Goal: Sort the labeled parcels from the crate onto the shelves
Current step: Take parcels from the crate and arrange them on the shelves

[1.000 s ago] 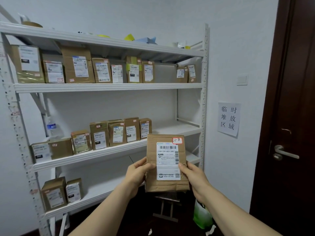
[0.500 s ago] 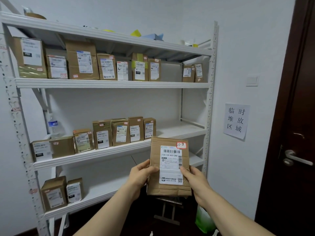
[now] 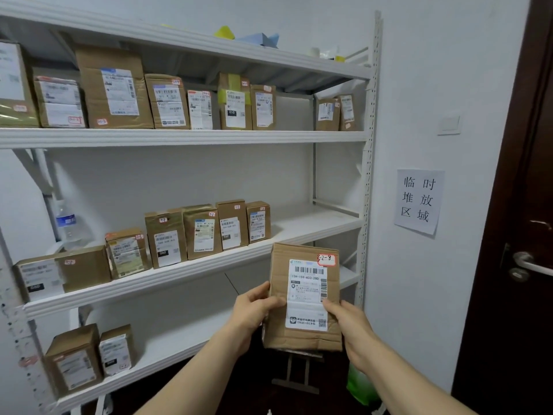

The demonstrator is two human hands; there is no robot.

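Indoors: white shelves (image 3: 185,136) against wall (image 3: 419,85), dark door (image 3: 526,190); left hand (image 3: 254,310), right hand (image 3: 351,327) grasp parcel (image 3: 305,295).

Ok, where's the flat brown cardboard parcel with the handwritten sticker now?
Head view, lower centre-right: the brown cardboard parcel is held upright between the left hand and right hand, below the right end of the middle white shelf.

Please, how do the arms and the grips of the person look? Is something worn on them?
Nothing is worn. The left grip and the right grip are bare hands: no gloves, no rings seen. The left forearm and the right forearm are bare to the frame's lower edge, with no sleeve, watch or band in view.
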